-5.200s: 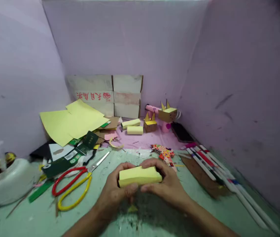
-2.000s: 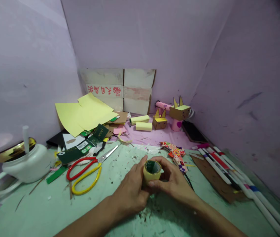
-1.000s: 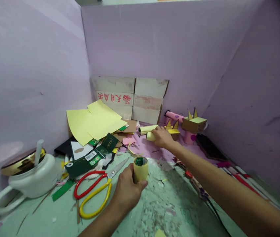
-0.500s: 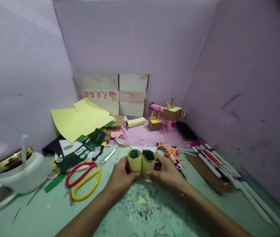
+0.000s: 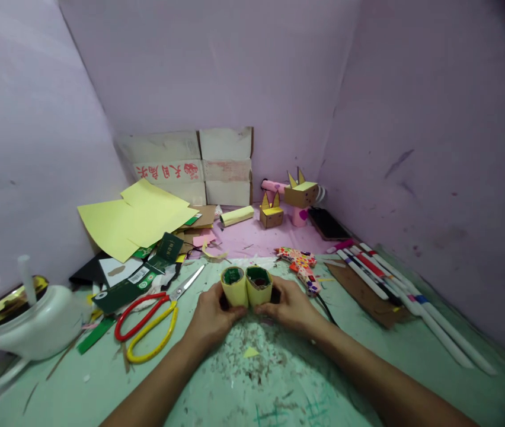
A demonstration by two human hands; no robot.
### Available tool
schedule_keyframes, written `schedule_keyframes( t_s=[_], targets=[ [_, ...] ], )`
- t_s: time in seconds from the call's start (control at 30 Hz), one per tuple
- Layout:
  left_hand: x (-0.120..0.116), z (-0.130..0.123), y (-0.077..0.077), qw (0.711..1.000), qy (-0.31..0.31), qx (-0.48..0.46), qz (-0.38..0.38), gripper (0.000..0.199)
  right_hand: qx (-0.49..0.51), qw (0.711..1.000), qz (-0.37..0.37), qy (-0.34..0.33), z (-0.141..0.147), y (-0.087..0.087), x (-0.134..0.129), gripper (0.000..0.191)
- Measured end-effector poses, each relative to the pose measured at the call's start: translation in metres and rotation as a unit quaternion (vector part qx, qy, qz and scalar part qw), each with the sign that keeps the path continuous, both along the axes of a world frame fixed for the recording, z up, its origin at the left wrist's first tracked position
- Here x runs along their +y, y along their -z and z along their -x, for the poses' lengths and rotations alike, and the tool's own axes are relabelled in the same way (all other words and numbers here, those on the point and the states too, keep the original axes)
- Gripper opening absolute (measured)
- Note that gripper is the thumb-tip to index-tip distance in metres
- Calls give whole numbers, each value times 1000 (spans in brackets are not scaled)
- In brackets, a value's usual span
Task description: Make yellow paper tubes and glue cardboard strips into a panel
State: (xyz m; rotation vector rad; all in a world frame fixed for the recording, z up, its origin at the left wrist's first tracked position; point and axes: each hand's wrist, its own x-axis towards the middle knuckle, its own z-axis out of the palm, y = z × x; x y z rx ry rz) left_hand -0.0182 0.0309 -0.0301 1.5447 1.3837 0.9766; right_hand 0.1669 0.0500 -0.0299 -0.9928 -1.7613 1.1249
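Two short yellow paper tubes stand side by side, touching, at the middle of the green table (image 5: 217, 391). Their dark green insides show through the open tops. My left hand (image 5: 211, 317) grips the left tube (image 5: 235, 292) from its outer side, thumb in front. Around the outer side of the right tube (image 5: 259, 289) my right hand (image 5: 290, 308) is closed in the same way. The fingers behind both tubes are partly hidden. A small yellow paper scrap (image 5: 251, 352) lies in front of them among dark crumbs.
Left of my hands lie scissors (image 5: 163, 308) with red and yellow handles, yellow sheets (image 5: 132, 219) and a white mug (image 5: 34, 326). Markers (image 5: 416, 302), brown cardboard (image 5: 368, 293) and a phone (image 5: 329, 223) are at right. Cardboard figures (image 5: 271, 217) and a yellow roll (image 5: 237, 216) stand or lie behind.
The view has turned slightly to the right, so the whole scene sits further left. Both hands still hold the two tubes together, with hardly any change in grip.
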Motion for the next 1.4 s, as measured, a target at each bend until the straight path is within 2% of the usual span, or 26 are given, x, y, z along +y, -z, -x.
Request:
schedule_keyframes(
  t_s=[0.33, 0.47, 0.83, 1.2, 1.4],
  targets=[
    [1, -4, -5, 1000, 3, -2, -9, 28, -6, 1000, -6, 30, 2, 8, 1, 37],
    [1, -4, -4, 1000, 7, 12, -16, 30, -12, 999, -5, 42, 2, 4, 0, 37],
    [-2, -7, -9, 998, -4, 59, -36, 26, -56, 996, -46, 60, 3, -4, -5, 23],
    [-2, -9, -5, 991, -41, 114, -57, 20, -64, 993, -63, 78, 5, -3, -7, 24],
    [-2, -13, -8, 986, -70, 139, -61, 15, -70, 992, -69, 86, 6, -3, -8, 24]
  ],
)
